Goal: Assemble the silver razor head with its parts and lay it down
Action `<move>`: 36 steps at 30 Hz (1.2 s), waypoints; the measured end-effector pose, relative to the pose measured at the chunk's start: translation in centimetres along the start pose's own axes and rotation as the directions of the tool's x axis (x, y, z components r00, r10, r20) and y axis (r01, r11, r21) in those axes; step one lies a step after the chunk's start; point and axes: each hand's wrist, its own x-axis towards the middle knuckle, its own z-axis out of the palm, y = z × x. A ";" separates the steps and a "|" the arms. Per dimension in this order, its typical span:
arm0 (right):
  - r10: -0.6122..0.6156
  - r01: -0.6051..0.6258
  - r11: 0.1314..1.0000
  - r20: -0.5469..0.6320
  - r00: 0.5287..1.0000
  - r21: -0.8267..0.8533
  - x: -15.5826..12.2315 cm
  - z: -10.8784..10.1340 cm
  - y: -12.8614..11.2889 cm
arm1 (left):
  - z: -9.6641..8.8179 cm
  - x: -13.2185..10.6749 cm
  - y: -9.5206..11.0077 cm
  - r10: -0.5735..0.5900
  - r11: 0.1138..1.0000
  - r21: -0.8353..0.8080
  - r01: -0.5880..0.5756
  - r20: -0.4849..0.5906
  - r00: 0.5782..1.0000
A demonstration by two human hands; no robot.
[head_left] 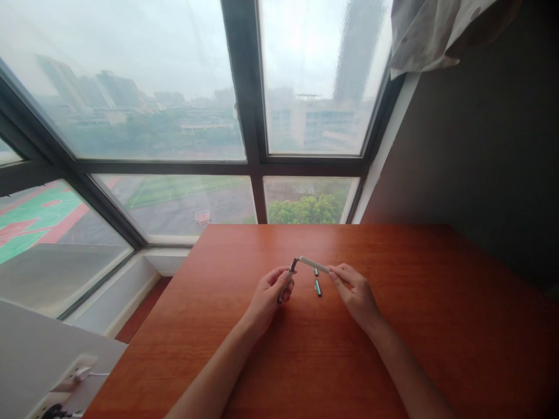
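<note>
While both forearms rest low over the reddish wooden table (437, 302), the left hand (273, 291) is curled around a slim grey rod (292, 270), thumb and fingertips pinching it about halfway down so that its top leans inward. The right hand (354, 291) pinches the near end of a thin white tube (313, 265) between thumb and forefinger, the other fingers tucked under. The two pieces meet tip to tip in the air between the hands, making a small peak above the table (pen parts, by the look of them, though they are too small to be sure).

Just below that peak, on the bare wood, lie two tiny dark green pieces (318, 287), one behind the other and close to the right fingertips.

To my eye the hazards are small ones. Both grips are light and far from the meeting tips, so a slight wobble could make the ends skid past each other. A brushing knuckle could also send the loose pieces rolling across the smooth table.

Beyond the table stands the big window (174, 87).
</note>
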 end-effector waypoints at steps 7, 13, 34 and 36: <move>0.014 -0.014 0.996 -0.001 1.000 0.084 0.0 0.0 -0.1 | -0.2 0.1 0.0 0.039 0.999 0.017 -0.039 -0.018 0.999; 0.022 -0.026 0.994 0.043 0.999 0.104 0.0 0.4 0.0 | -0.1 0.1 0.0 0.039 0.999 0.015 -0.038 -0.021 0.999; 0.037 -0.040 0.995 0.033 0.999 0.089 0.0 0.2 0.0 | -0.5 0.2 -0.1 0.102 0.994 0.046 -0.099 -0.077 0.992; 0.042 -0.043 0.996 0.016 0.999 0.075 0.0 0.2 0.2 | -0.5 0.1 -0.1 0.102 0.994 0.040 -0.099 -0.082 0.991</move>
